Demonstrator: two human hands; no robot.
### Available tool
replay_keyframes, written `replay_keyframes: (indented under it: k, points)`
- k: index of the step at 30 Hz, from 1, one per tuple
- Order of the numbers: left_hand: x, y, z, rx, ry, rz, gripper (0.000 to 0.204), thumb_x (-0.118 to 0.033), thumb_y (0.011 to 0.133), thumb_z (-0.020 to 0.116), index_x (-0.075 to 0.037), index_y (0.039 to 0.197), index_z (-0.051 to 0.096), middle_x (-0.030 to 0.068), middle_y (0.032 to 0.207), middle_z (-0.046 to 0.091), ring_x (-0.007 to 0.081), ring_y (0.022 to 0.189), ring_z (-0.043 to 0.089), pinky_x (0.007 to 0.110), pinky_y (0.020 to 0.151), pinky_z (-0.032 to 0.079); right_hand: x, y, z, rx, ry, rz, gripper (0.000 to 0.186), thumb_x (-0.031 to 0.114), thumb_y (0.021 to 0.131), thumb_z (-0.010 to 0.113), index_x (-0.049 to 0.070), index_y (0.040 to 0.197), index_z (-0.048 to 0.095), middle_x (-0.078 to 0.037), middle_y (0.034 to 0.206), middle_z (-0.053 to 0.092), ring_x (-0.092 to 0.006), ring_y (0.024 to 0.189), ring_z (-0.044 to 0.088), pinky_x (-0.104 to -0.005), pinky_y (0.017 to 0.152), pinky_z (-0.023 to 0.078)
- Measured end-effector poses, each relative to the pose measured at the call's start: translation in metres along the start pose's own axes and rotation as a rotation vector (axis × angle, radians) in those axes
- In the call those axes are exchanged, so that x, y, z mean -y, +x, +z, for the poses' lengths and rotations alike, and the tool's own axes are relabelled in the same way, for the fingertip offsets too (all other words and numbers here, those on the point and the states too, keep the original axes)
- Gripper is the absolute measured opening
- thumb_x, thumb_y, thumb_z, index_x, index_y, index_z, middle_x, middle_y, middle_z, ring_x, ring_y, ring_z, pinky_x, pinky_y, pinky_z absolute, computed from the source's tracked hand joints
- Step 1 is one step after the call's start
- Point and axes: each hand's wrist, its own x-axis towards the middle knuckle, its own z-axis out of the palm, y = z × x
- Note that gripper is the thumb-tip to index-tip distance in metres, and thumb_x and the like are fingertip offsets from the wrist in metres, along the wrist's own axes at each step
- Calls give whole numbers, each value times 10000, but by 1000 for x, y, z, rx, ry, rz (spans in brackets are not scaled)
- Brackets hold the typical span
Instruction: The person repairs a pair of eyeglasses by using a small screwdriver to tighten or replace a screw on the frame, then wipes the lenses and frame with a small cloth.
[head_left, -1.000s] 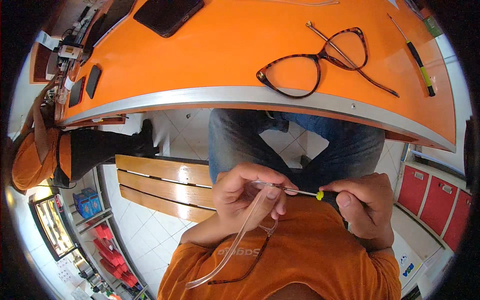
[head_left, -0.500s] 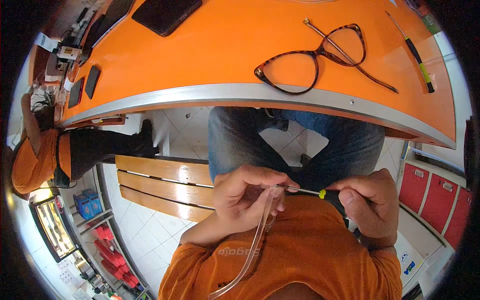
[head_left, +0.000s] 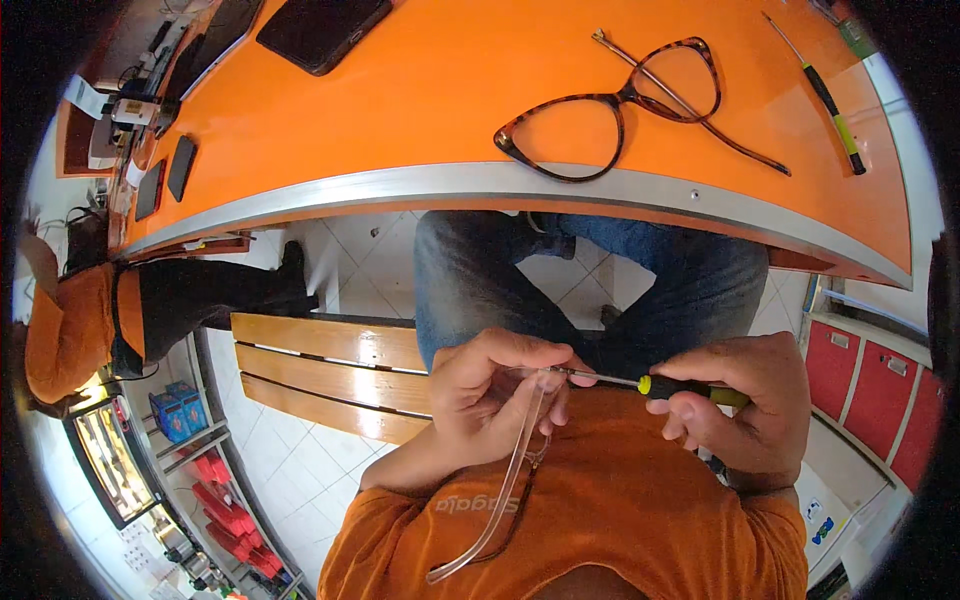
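Observation:
My left hand (head_left: 485,388) is closed on a pair of glasses, pinching it near the hinge. A clear temple arm (head_left: 512,490) of these glasses hangs down in front of my orange shirt; the rest is mostly hidden by the fingers. My right hand (head_left: 745,405) grips a small screwdriver (head_left: 690,390) with a black and yellow-green handle. Its thin shaft points left, and the tip meets the hinge area at my left fingertips. Whether the tip sits in a screw is too small to tell.
On the orange table lie a tortoiseshell glasses front (head_left: 622,97), a loose temple arm (head_left: 745,150) crossing it, a second screwdriver (head_left: 828,105) and a black phone (head_left: 322,35). A wooden bench (head_left: 330,375) is at left, where another person (head_left: 70,325) stands. Red drawers (head_left: 880,390) are at right.
My right hand has shifted its fingers along the screwdriver, so the handle, hidden before, now shows between thumb and fingers. The left hand keeps its hold, nearly still.

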Motion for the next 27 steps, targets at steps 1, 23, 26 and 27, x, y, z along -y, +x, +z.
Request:
replay_keyframes:
  k: [1,23,26,27]
  points:
    - [-2,0,0,-2,-3,-18,134,52,941,528,47,1074,547,219,905,690,95,586,613,213,475,510,0,1,-1,5,-15,-18,154,90,814,641,-45,882,670,-125,648,682,-138,491,652,-226,443,501]
    - [3,-2,-1,37,-7,0,137,68,935,527,43,1068,550,218,921,689,103,588,617,215,482,510,4,-1,-2,27,-210,7,205,164,785,753,-10,880,700,-88,654,689,-140,535,673,-232,516,501]
    - [2,-2,0,36,9,-14,135,69,933,532,46,1065,551,215,919,690,101,594,620,211,482,509,6,-1,-3,20,-244,-6,218,179,780,754,-6,880,700,-106,700,699,-174,581,689,-252,548,514]
    - [2,-2,0,34,10,-7,135,68,933,532,46,1065,551,214,919,690,101,594,621,211,480,509,8,0,-3,12,-270,-19,230,192,779,757,-7,879,700,-112,715,702,-188,600,694,-261,562,520]
